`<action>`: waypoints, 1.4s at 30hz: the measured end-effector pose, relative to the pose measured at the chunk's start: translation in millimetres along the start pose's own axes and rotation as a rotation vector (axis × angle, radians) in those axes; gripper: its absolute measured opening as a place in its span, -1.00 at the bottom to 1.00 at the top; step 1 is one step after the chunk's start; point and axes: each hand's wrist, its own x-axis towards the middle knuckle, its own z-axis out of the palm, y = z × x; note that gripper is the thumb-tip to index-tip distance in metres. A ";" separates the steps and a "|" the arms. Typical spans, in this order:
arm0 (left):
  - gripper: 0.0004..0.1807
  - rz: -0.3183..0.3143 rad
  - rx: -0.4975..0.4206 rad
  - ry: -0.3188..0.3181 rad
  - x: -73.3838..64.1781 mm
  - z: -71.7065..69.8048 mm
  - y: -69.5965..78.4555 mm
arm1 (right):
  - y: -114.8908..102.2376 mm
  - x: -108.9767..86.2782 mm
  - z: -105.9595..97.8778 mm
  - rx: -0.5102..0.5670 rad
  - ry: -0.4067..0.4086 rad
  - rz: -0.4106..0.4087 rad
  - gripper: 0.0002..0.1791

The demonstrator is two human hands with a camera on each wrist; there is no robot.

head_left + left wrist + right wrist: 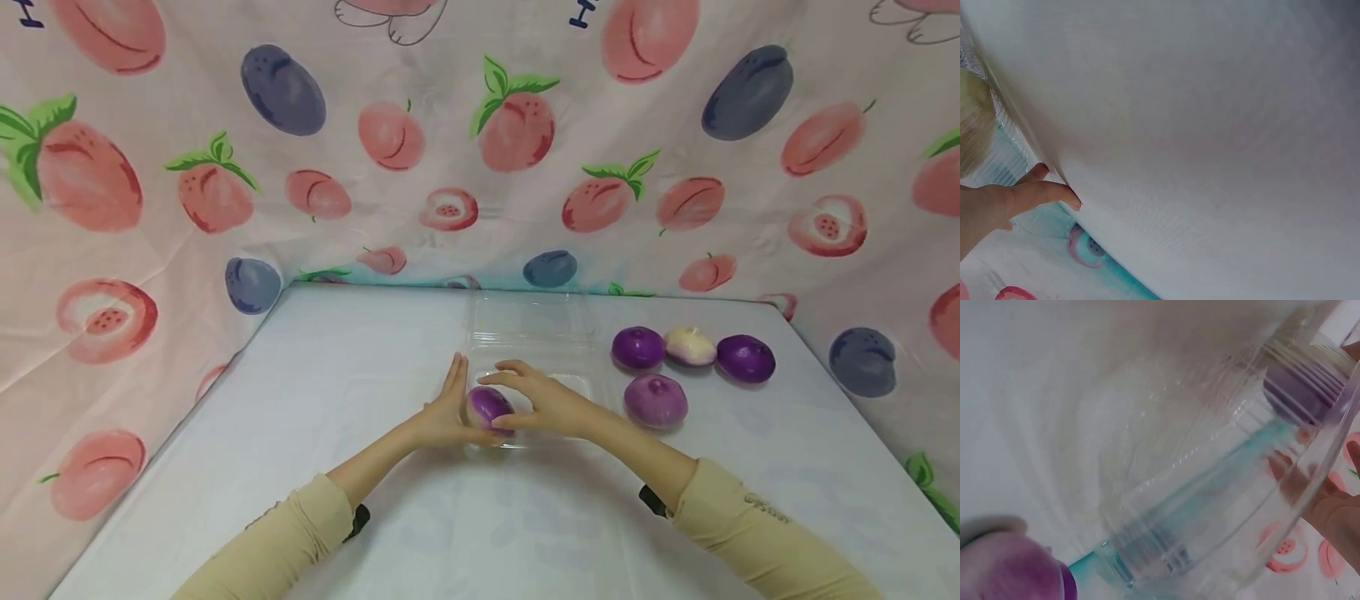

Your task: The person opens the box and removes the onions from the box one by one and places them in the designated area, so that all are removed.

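Observation:
A purple-and-white onion (489,407) sits at the left end of the near half of a clear plastic clamshell box (555,437). My right hand (551,404) reaches over the box's base and holds this onion, the fingers bent above it and the thumb across its near side. Along the box's left side lies my left hand (444,417), its fingers straight and pointing away, the thumb stretched along the front. Through the clear plastic the onion shows yellowish (974,122) in the left wrist view and purple (1304,394) in the right wrist view.
Right of the box lie a pinkish-purple onion (656,400), a dark purple onion (637,347), a whitish onion (690,346) and another purple onion (746,358). The box's lid (532,317) lies folded back on the white table (360,333). A fruit-print cloth (450,108) hangs behind.

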 end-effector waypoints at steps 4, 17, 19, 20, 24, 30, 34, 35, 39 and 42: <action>0.48 -0.002 -0.006 0.008 0.2 -0.5 -1.5 | 0.3 4.5 7.3 0.014 0.000 0.003 -0.38; 0.48 0.005 -0.010 -0.007 1.7 0.2 -2.8 | 5.0 11.7 20.3 0.116 -0.023 -0.020 -0.35; 0.48 0.003 -0.013 -0.007 0.8 0.1 -1.6 | 4.9 13.0 21.2 0.136 -0.039 -0.005 -0.34; 0.48 0.000 -0.012 -0.008 0.3 0.1 -1.1 | 4.9 13.6 21.6 0.146 -0.047 0.008 -0.33; 0.48 -0.002 -0.012 0.002 0.2 0.6 -1.0 | 5.3 16.3 23.7 0.191 -0.065 0.055 -0.32; 0.48 -0.002 -0.011 -0.001 1.7 1.2 -1.8 | 6.2 19.4 26.9 0.251 -0.082 0.120 -0.30; 0.48 0.006 -0.015 -0.006 2.6 0.8 -2.1 | 6.4 18.8 27.8 0.232 -0.053 0.130 -0.34; 0.48 0.006 -0.012 -0.009 2.6 0.7 -2.2 | 6.6 18.5 28.2 0.230 -0.046 0.130 -0.36; 0.48 0.005 -0.007 -0.010 2.0 0.0 -2.7 | 6.8 17.3 29.1 0.249 -0.017 0.133 -0.39; 0.48 0.008 -0.002 -0.003 1.0 -0.3 -2.9 | 7.5 16.4 29.3 0.250 0.010 0.147 -0.40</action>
